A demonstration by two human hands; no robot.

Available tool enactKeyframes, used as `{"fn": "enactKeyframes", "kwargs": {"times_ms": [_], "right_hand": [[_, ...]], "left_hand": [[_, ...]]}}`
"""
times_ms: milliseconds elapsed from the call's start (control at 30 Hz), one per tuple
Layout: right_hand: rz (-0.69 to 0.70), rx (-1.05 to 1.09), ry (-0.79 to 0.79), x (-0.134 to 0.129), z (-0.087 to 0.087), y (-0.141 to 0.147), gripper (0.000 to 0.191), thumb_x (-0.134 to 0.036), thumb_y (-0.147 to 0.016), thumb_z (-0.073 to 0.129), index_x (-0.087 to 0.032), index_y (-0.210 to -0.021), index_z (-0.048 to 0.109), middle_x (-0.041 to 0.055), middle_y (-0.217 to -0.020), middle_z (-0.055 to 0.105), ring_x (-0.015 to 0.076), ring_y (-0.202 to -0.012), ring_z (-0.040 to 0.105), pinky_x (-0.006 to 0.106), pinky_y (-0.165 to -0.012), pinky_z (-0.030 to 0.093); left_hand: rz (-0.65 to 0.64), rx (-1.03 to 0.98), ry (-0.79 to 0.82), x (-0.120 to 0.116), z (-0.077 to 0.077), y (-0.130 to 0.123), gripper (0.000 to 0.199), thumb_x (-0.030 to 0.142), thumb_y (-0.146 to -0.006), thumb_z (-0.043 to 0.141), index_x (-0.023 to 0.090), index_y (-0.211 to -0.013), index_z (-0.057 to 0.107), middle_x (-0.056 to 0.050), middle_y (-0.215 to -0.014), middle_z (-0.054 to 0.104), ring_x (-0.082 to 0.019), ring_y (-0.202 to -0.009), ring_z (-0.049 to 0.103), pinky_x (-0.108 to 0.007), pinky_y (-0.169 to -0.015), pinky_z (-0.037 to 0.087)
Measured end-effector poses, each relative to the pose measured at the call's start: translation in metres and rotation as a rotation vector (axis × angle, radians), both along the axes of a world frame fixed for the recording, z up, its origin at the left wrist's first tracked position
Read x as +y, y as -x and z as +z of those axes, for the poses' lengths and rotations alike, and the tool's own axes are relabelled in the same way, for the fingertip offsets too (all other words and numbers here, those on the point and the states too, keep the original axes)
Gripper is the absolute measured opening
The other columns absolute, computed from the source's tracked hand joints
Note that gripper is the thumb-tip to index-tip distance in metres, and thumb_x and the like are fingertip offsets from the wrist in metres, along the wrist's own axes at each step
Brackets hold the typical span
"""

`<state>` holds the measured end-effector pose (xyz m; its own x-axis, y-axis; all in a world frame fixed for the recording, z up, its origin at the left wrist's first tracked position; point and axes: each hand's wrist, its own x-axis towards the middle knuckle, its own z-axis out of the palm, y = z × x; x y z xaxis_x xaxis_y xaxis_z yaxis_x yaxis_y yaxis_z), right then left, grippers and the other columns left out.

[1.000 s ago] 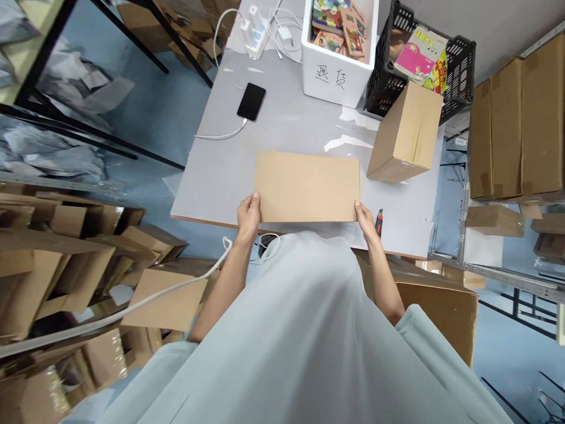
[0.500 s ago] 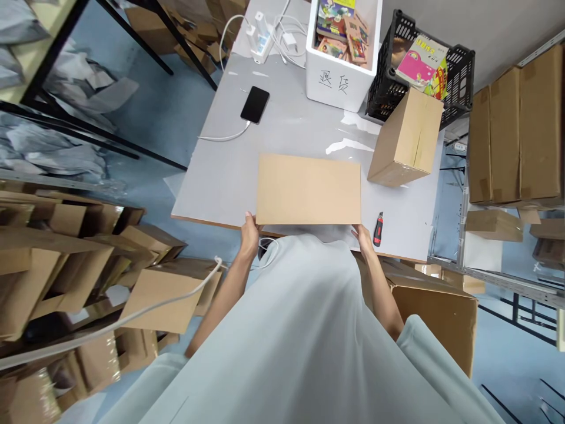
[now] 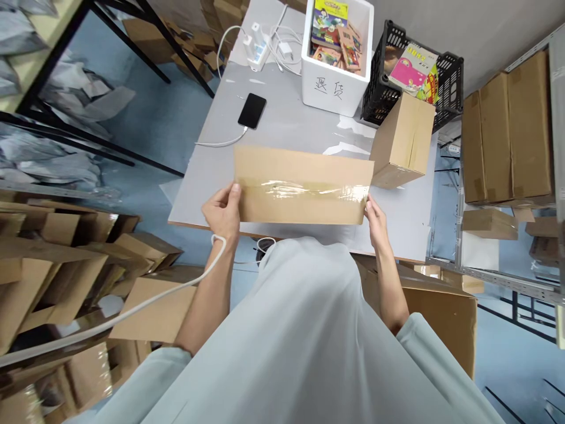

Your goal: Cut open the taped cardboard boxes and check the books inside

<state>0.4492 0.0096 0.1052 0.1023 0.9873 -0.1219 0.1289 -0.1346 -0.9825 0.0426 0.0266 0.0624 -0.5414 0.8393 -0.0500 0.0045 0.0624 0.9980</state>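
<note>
Between my two hands is a cardboard box point(image 3: 304, 203), its long taped face turned up toward me. Clear shiny tape runs along the middle of that face. My left hand point(image 3: 224, 209) grips the box's left end, thumb on the near side. At the other end, my right hand point(image 3: 375, 221) pinches the right edge with thumb and fingers. The box is above the front part of the grey table point(image 3: 212, 176); whether its lower side touches the table is hidden. No box cutter shows now; my right hand and forearm cover the spot where it lay.
Behind the held box are a phone point(image 3: 252, 111) on a cable, a power strip point(image 3: 258, 54), a white foam box point(image 3: 333, 88) of books and a black crate point(image 3: 450, 76). Another carton point(image 3: 404, 141) stands close on the right. Opened cartons point(image 3: 154, 303) crowd the floor at left.
The box has come up off the table nearer to me and turned, so its taped face now shows. Both hands have risen along its ends. The red-and-black box cutter is now out of sight.
</note>
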Motion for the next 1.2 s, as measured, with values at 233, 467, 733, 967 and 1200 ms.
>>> {"fn": "enactKeyframes", "kwargs": {"times_ms": [233, 467, 733, 967, 1200], "right_hand": [[-0.002, -0.124, 0.001, 0.01, -0.004, 0.001, 0.084, -0.075, -0.097, 0.075, -0.024, -0.164, 0.071, 0.0109, -0.168, 0.069, 0.0371, -0.15, 0.069, 0.058, -0.133, 0.052], [-0.071, -0.313, 0.116, -0.01, -0.033, 0.025, 0.086, -0.08, -0.1, 0.064, -0.021, -0.161, 0.072, 0.0186, -0.158, 0.075, 0.0399, -0.138, 0.076, 0.061, -0.127, 0.057], [-0.142, -0.381, 0.092, -0.022, -0.044, 0.019, 0.081, -0.077, -0.104, 0.057, -0.022, -0.162, 0.071, 0.0177, -0.162, 0.073, 0.0358, -0.146, 0.072, 0.055, -0.127, 0.057], [-0.276, -0.378, 0.093, -0.012, -0.055, -0.044, 0.095, -0.082, -0.095, 0.064, -0.006, -0.151, 0.075, 0.029, -0.159, 0.072, 0.0407, -0.15, 0.069, 0.06, -0.131, 0.051], [-0.345, -0.476, 0.021, -0.018, 0.001, -0.052, 0.084, -0.072, -0.101, 0.067, -0.016, -0.164, 0.066, 0.0222, -0.177, 0.057, 0.0395, -0.168, 0.05, 0.066, -0.142, 0.034]], "left_hand": [[0.066, 0.111, 0.013, 0.01, 0.02, 0.002, 0.031, 0.027, -0.097, 0.089, 0.008, -0.121, 0.088, -0.011, -0.117, 0.089, -0.03, -0.114, 0.084, -0.052, -0.118, 0.066], [0.095, 0.064, 0.145, -0.008, -0.028, 0.003, 0.022, 0.035, -0.094, 0.086, 0.02, -0.11, 0.086, -0.008, -0.114, 0.087, -0.031, -0.116, 0.083, -0.05, -0.122, 0.062], [0.081, -0.133, 0.269, -0.004, -0.057, 0.032, 0.048, 0.062, -0.107, 0.063, 0.018, -0.118, 0.08, -0.019, -0.134, 0.082, -0.03, -0.122, 0.08, -0.051, -0.118, 0.061], [-0.064, -0.186, 0.513, -0.003, -0.086, 0.008, 0.048, 0.067, -0.104, 0.066, 0.019, -0.097, 0.072, -0.021, -0.122, 0.083, -0.034, -0.128, 0.078, -0.049, -0.114, 0.062], [-0.286, -0.535, 0.452, -0.015, -0.063, -0.048, 0.06, 0.074, -0.109, 0.057, 0.019, -0.114, 0.081, -0.017, -0.117, 0.087, -0.036, -0.127, 0.082, -0.05, -0.115, 0.064]]}}
